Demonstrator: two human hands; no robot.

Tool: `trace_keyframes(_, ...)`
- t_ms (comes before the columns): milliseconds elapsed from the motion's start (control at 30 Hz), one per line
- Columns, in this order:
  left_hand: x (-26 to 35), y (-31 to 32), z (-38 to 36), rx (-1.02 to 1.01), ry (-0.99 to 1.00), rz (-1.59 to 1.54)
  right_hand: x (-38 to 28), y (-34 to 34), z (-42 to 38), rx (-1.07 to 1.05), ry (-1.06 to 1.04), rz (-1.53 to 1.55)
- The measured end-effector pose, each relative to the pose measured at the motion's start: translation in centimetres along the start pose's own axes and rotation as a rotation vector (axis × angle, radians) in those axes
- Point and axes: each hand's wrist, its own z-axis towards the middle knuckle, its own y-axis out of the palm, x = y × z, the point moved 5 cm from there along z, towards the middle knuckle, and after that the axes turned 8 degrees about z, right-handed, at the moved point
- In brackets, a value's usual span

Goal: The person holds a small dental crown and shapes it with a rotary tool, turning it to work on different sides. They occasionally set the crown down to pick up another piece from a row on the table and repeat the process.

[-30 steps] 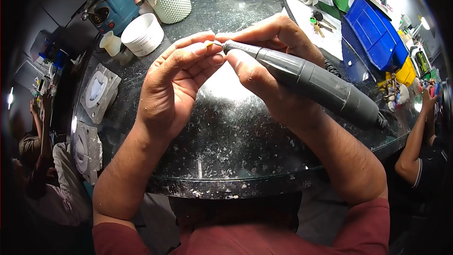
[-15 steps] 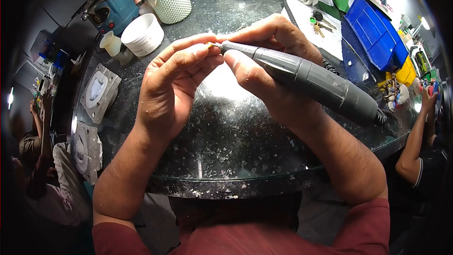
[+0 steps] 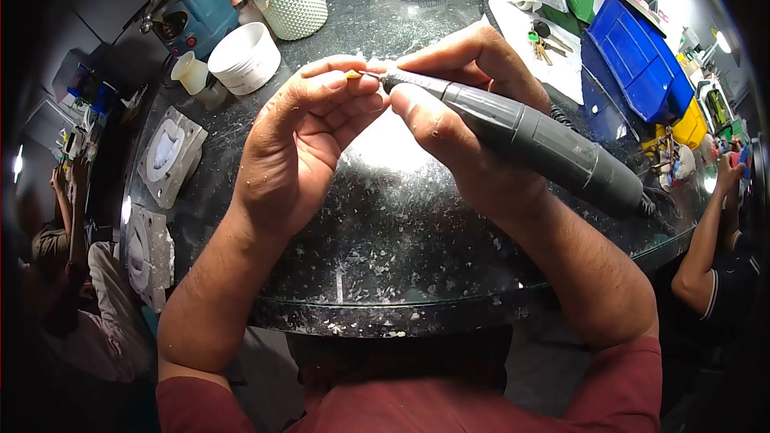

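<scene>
My left hand point(image 3: 282, 140) pinches a small yellow piece point(image 3: 352, 74) between thumb and fingertips; it is too small to tell its exact kind. In my right hand point(image 3: 459, 132) lies a dark grey rotary handpiece point(image 3: 553, 144), its nose pointing left and its cord end toward the right. A thin bur point(image 3: 370, 74) sticks out of the nose and reaches to the yellow piece. Whether bur and piece touch is hard to make out. Both hands are held above the black, dust-flecked bench point(image 3: 385, 248), fingertips close together.
At the left are two metal flask halves point(image 3: 170, 156), a white tub point(image 3: 245, 60), a small cream cup point(image 3: 189, 72) and a blue machine point(image 3: 200, 16). Behind stands a basket of tools point(image 3: 298, 4). Keys point(image 3: 541, 46) and a blue bin point(image 3: 642, 56) lie right. Other people sit on both sides.
The handpiece and my right hand have shifted slightly right, so more of the bur shows. My left hand has turned a little, and the yellow piece is more visible.
</scene>
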Motion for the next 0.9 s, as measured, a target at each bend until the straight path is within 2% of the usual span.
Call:
trace_keyframes(100,0.2,0.5,-0.1,-0.02,0.041,-0.05,0.0,0.2,-0.1,-0.012,0.012,0.036)
trace_keyframes(433,-0.1,0.1,0.0,0.007,0.004,-0.045,0.0,0.2,0.0,-0.022,-0.02,0.052)
trace_keyframes(533,0.1,-0.6,0.1,0.062,0.003,0.006,-0.4,-0.2,0.1,-0.026,-0.092,-0.071)
trace_keyframes(600,0.9,-2.2,0.6,0.102,0.083,0.103,0.0,-0.9,0.4,0.041,0.024,0.005)
trace_keyframes(667,2.1,-3.0,0.9,0.239,0.182,0.34,1.0,-1.6,0.7,0.163,0.004,0.045)
trace_keyframes(733,2.9,-3.6,1.4,0.291,0.255,0.644,1.4,-2.3,1.1,0.171,-0.015,0.046)
trace_keyframes(767,2.9,-3.6,1.6,0.286,0.256,0.649,1.7,-2.6,1.2,0.176,-0.02,0.048)
trace_keyframes(833,3.6,-3.5,1.9,0.358,0.359,0.979,2.5,-3.2,1.2,0.227,0.001,0.015)
trace_keyframes(867,3.8,-3.7,2.4,0.35,0.365,0.986,2.5,-3.6,1.2,0.233,-0.008,0.017)
trace_keyframes(900,3.7,-4.1,3.0,0.339,0.318,1.124,2.6,-3.7,1.2,0.189,0.003,-0.031)
